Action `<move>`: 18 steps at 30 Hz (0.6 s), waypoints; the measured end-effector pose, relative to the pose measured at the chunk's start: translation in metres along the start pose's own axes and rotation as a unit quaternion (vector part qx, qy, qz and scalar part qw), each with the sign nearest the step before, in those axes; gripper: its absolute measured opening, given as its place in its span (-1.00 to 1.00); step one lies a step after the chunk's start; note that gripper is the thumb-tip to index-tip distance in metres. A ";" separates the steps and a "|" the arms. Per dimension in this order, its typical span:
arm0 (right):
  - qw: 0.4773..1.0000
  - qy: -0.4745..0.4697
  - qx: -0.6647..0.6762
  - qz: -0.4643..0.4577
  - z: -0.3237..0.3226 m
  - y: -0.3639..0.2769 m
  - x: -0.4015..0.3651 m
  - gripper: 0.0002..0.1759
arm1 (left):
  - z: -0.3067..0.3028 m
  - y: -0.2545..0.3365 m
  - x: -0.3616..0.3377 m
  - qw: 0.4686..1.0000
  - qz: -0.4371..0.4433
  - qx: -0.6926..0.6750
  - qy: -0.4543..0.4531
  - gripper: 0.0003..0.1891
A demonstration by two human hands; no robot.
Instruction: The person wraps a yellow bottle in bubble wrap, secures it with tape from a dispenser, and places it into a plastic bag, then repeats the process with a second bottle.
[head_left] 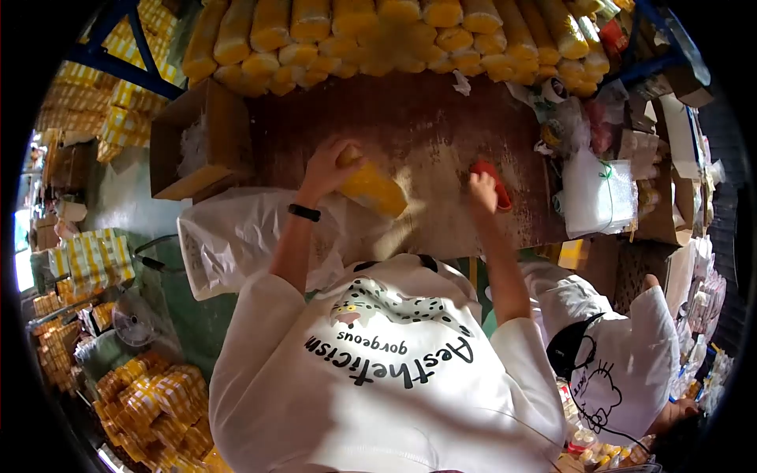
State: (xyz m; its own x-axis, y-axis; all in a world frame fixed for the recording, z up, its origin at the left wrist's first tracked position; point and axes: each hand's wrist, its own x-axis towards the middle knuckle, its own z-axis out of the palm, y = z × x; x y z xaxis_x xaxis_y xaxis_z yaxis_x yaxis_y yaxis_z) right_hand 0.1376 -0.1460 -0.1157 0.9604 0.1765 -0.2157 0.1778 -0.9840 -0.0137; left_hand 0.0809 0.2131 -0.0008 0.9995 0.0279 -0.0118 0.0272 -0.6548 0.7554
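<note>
My left hand, with a black band on its wrist, is closed around the upper end of a yellow plastic-wrapped bundle. The bundle lies slanted over the worktable, its lower end toward my body. On the right, the fingers of my right hand are curled at the near left side of a red curved object. Its exact kind is too small and blurred to name. A white plastic sheet or bag hangs over the table's front left edge, under my left forearm.
Yellow wrapped rolls are stacked along the table's back. An open cardboard box sits at the left, and a tied stack of clear plastic bags at the right. Another person in a white shirt is close on my right.
</note>
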 end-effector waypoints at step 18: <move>0.860 -0.137 0.433 -0.233 0.008 -0.097 -0.012 -0.82 | 0.011 0.008 -0.023 0.993 -0.021 0.108 0.050 -0.56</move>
State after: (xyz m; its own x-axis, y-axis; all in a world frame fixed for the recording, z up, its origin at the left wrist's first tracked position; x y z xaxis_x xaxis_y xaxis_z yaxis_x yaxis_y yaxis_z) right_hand 0.1076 -0.0532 -0.1200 0.7209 0.6605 -0.2098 0.1894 -0.4789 -0.8572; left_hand 0.0585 0.1990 -0.0015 0.9915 0.1259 0.0326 0.0817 -0.7978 0.5974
